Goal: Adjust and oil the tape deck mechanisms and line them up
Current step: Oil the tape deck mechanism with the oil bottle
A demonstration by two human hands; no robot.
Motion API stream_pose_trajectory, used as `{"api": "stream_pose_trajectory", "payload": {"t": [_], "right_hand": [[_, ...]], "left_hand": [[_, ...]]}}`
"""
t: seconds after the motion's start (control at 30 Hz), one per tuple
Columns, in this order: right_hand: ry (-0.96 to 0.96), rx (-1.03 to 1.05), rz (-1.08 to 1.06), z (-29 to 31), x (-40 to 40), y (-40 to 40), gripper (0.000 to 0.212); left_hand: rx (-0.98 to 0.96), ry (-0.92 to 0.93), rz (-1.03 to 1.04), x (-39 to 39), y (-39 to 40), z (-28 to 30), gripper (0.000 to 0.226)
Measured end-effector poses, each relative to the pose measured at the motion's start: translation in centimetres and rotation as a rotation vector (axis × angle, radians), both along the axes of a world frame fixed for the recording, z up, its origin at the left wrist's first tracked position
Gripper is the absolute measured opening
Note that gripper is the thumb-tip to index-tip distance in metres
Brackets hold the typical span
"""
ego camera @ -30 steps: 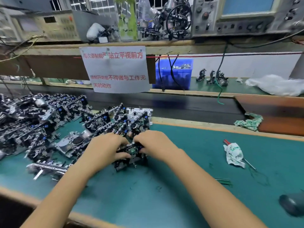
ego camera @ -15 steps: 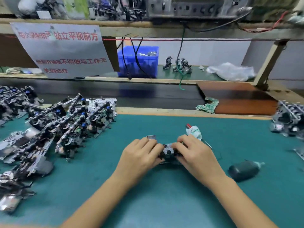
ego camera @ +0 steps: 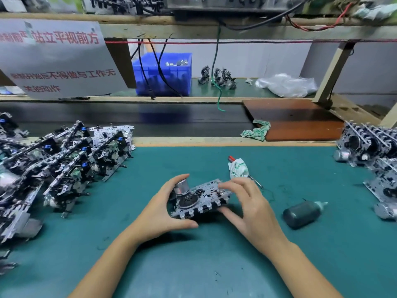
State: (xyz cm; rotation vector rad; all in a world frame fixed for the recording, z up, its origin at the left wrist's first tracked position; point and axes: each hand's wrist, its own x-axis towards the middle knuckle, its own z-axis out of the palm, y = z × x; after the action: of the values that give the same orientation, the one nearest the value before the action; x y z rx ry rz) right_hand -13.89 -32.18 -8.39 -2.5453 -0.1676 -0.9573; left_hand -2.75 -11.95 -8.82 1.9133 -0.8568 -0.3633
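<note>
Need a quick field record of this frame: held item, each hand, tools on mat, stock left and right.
held item: tape deck mechanism, tilted, motor end toward the left hand
left hand: left hand grips the motor end
right hand: right hand pinches the other end, thumb below, fingers on top
tools on mat: dark oil bottle lying on its side; rag-wrapped tool
stock left: rows of mechanisms
stock right: more mechanisms
surface: green mat

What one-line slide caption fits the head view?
Both hands, left hand and right hand, hold one tape deck mechanism above the green mat, oil bottle alongside.
</note>
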Motion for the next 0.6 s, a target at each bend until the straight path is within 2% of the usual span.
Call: {"api": "stream_pose_trajectory", "payload": {"t": [0.07, 0.13, 0.3, 0.43, 0.5, 0.6], "right_hand": [[0.075, 0.144, -0.063, 0.0, 0.0, -0.5, 0.059], [0.232, 0.248, -0.129, -0.4, -0.1, -1.1, 0.06], [0.495, 0.073, -0.144, -1.2, 0.4, -1.4, 0.035], [0.562, 0.131, -0.143, -0.5, 0.3, -2.6, 0.012], [0.546, 0.167, -0.233, -0.4, -0.2, -3.7, 0.014], [0.535, 0.059, -0.368, -0.6, -0.5, -4.4, 0.014]], "left_hand": [[-0.013, 0.021, 0.003, -0.1, -0.1, 0.0, 0.099], [0.0, 0.031, 0.001, -0.2, 0.0, 0.1, 0.099], [0.017, 0.021, -0.052, -0.3, 0.2, 0.1, 0.099], [0.029, -0.084, -0.085, -0.4, 0.4, 0.0, 0.095], [0.034, -0.117, -0.08, -0.2, 0.4, 0.0, 0.095], [0.044, -0.097, -0.095, 0.2, 0.6, -0.1, 0.102]]}}
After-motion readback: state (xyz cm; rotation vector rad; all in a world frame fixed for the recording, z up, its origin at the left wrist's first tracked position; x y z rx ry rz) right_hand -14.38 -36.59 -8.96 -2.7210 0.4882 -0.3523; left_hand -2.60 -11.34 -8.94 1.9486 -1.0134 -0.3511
